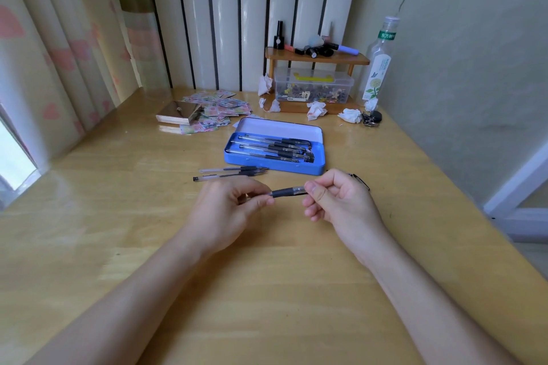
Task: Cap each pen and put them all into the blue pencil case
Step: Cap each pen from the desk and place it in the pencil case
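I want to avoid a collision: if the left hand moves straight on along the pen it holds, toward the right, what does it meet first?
The left hand would probably meet the right hand first, which holds the other end of the same pen. Nothing else shows between them.

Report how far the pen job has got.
Done: several capped pens lie in the open blue pencil case. In hand: the left hand and right hand hold one pen between them, seemingly capping it. Left: two pens lie on the table beside the case.
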